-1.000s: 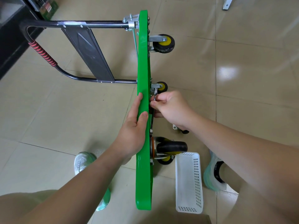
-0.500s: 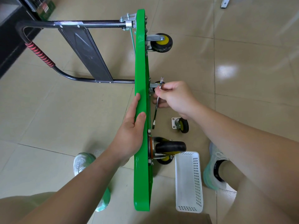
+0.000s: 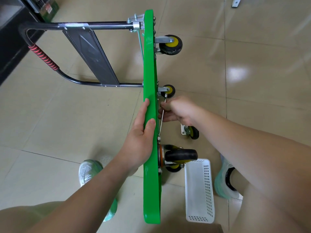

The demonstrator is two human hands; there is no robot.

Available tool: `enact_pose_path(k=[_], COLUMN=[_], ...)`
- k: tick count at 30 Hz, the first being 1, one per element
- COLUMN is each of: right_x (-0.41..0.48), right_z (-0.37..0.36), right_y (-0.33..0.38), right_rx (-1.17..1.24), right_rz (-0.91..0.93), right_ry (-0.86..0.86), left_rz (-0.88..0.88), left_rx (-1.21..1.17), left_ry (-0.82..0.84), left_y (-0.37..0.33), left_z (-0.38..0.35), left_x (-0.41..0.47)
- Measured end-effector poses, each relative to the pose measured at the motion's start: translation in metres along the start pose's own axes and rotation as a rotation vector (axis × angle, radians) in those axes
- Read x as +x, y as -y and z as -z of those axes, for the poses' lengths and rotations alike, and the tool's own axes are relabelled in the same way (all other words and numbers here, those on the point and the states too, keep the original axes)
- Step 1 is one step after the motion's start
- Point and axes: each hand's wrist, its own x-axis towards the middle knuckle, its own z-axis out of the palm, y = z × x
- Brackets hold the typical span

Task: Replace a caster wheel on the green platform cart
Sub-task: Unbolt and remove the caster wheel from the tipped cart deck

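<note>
The green platform cart (image 3: 150, 68) stands on its long edge, seen edge-on, wheels facing right. My left hand (image 3: 140, 140) grips the upper edge of the deck. My right hand (image 3: 178, 110) holds a slim metal wrench (image 3: 162, 115) against the underside, its head up by the small yellow-hubbed caster (image 3: 168, 90). A loose caster (image 3: 191, 132) with its mounting plate lies on the floor right of the cart. A big black caster (image 3: 180, 155) sits on the near end, another yellow-hubbed one (image 3: 170, 44) on the far end.
The black folding handle (image 3: 50, 64) with its red grip lies on the floor to the left. A white perforated basket (image 3: 199, 190) stands by the near wheel. My shoes (image 3: 88, 172) flank the cart. Dark furniture (image 3: 10, 39) stands at far left.
My right hand has come down and back toward me along the underside, swinging the wrench with it. The left hand keeps its grip on the deck edge.
</note>
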Motion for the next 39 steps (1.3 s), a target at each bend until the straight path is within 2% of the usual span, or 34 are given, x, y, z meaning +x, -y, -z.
enact_pose_path(k=[9, 16, 27, 33, 39], right_x=[0.013, 0.016, 0.013, 0.014, 0.003], right_z=[0.001, 0.002, -0.003, -0.004, 0.003], right_y=[-0.013, -0.019, -0.020, -0.021, -0.002], right_rx=[0.053, 0.054, -0.046, -0.140, -0.139], right_rz=[-0.154, -0.173, -0.143, -0.062, 0.039], right_ry=[0.043, 0.060, 0.118, 0.063, 0.098], left_rz=[0.007, 0.007, 0.002, -0.008, -0.022], left_rx=[0.028, 0.020, 0.033, 0.051, 0.037], left_ry=[-0.001, 0.006, 0.006, 0.009, -0.003], left_y=[0.004, 0.003, 0.004, 0.006, 0.005], left_z=[0.000, 0.000, 0.000, 0.001, 0.001], left_x=[0.003, 0.002, 0.003, 0.004, 0.003])
